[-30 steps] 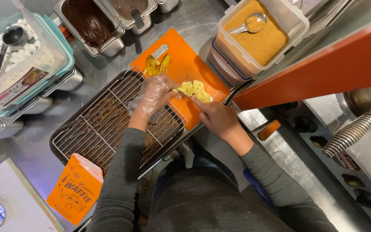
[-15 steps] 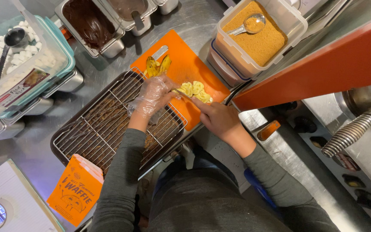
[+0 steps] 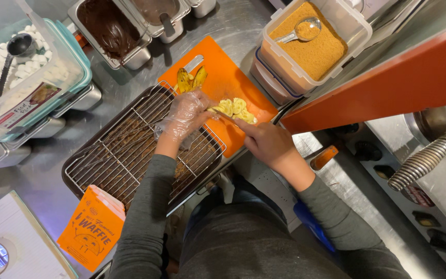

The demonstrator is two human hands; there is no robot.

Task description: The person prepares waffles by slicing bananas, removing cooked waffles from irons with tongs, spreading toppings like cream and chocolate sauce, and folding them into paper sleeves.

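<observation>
Slicing banana on the orange cutting board. Left hand, in a clear glove, pinches the banana pieces mid-board, fingers narrow. Right hand is closed around a knife — blade barely shows. Keep the gloved fingertips curled back from the edge, cut straight down, and keep slices off the wire rack. Versus a second ago — hands and pile sit almost unchanged; peel hasn't moved.

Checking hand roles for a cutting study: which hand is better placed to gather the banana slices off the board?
Probably the left hand: gloved, its fingertips already at the banana slices on the orange cutting board. The right hand seems occupied holding a blade.
</observation>
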